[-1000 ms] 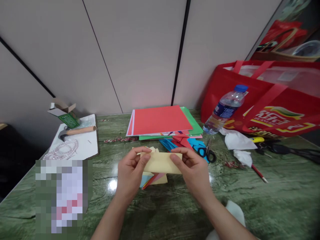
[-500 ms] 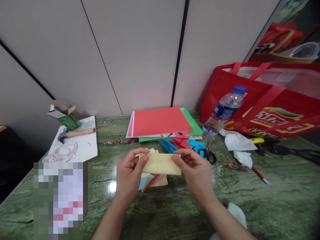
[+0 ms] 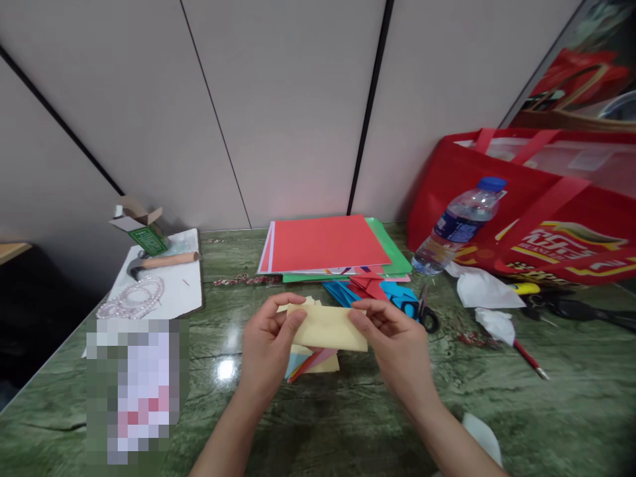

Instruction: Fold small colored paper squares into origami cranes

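A folded strip of pale yellow paper is stretched level between my two hands. My left hand pinches its left end between thumb and fingers. At the right end, my right hand grips it the same way, thumb on the near face. Beneath and behind the strip lie folded paper pieces in yellow, pink, orange and light blue, partly hidden by it. Just beyond are red folded paper and blue folded paper, with black-handled scissors to their right.
Coloured sheets are stacked by the wall. A water bottle stands before a red bag. At left, a hammer, beads and a small box rest on a white board. A red pen lies right.
The view has shifted slightly, so everything appears a little further right. Both hands still hold the yellow paper in the same grip.
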### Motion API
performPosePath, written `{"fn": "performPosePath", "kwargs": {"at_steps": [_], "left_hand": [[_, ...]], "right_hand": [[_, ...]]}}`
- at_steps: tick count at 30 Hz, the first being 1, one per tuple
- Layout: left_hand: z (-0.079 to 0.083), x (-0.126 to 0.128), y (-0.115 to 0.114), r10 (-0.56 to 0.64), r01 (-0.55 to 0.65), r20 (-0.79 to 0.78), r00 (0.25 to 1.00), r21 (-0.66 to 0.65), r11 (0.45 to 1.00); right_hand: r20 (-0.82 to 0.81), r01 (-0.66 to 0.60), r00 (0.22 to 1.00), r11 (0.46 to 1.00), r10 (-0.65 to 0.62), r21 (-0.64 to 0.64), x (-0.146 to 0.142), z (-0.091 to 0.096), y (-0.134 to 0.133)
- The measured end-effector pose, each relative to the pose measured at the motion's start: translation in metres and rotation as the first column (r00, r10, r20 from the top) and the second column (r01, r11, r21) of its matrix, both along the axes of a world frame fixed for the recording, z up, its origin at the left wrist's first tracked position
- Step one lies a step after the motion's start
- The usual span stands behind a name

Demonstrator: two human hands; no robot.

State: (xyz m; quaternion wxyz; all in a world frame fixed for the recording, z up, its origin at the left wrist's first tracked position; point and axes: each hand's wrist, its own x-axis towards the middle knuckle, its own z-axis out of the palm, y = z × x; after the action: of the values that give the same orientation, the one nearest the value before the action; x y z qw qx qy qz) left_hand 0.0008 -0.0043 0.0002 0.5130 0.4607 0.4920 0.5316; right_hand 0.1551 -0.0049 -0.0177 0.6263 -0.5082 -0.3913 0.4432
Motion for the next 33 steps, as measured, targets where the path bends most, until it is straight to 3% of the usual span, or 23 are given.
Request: {"fn": "performPosePath", "kwargs": {"at_steps": [13, 23, 27, 33], "left_hand": [[0.0014, -0.0007, -0.0003, -0.023, 0.023, 0.048, 0.999, -0.004, 1.000], [0.0010, 0.0002, 0.0007, 0.070, -0.068, -0.028, 0.997, 0.053, 0.996], [0.0038, 0.0014, -0.0001, 0.065, -0.057, -0.133, 0.989, 0.064, 0.996], [0.0019, 0.0045, -0.0009, -0.024, 0.053, -0.286, 0.958, 0.092, 0.994]], "right_hand": [[-0.004, 0.009, 1.000, 1.000, -0.009, -0.015, -0.0008, 0.0015, -0.0009], [0.017, -0.003, 1.000, 1.000, 0.003, -0.030, 0.0019, 0.0012, -0.0011], [0.089, -0.125, 0.988, 0.991, 0.129, -0.045, 0.0039, 0.0009, 0.0010], [0.242, -0.271, 0.930, 0.961, 0.278, -0.061, 0.0040, -0.0003, 0.0012]]}}
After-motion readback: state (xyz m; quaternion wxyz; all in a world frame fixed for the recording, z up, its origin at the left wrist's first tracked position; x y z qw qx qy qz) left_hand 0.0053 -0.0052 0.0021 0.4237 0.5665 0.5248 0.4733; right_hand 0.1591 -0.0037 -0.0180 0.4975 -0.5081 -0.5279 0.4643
